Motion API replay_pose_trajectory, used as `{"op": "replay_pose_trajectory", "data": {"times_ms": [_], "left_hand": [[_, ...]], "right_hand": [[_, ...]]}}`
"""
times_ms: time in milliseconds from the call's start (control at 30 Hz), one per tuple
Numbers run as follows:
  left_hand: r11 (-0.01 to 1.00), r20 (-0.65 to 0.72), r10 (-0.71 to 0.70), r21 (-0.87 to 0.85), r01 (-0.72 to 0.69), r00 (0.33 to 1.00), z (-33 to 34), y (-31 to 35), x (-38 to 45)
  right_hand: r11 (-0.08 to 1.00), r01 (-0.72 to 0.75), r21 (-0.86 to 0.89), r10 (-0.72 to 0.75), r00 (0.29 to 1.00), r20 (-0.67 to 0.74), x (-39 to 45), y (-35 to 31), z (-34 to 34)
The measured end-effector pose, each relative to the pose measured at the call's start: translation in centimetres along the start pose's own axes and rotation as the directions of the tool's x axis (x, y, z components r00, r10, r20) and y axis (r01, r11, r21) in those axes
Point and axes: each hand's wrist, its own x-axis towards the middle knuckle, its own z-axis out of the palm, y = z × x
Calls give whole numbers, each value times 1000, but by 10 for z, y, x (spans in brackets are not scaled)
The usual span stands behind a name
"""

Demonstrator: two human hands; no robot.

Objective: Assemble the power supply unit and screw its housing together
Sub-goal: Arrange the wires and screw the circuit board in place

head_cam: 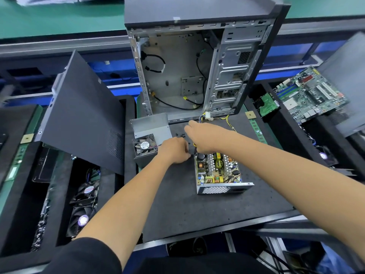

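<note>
Your two bare forearms are reaching forward and converging toward the middle, black sleeves pushed up near the elbows. Your left hand is sitting knuckles-up with the fingers curling under toward the right; whether they are pinching anything cannot be told. Your right hand is crossing just beyond it, back facing up, fingers bending downward, their tips hidden.
</note>
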Motion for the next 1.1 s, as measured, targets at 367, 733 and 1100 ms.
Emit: {"op": "replay_pose_trajectory", "data": {"times_ms": [367,733,1100], "left_hand": [[998,-42,11,56,-9,999,3,1,1],[999,-26,4,34,-4,1000,3,0,1],[999,26,-26,27,25,999,-4,7,2]], "right_hand": [[981,-124,-147,105,986,-126,-1,6,6],[996,-76,-52,70,993,-94,-4,-2,-2],[998,-61,11,61,997,39,-17,9,-2]]}}
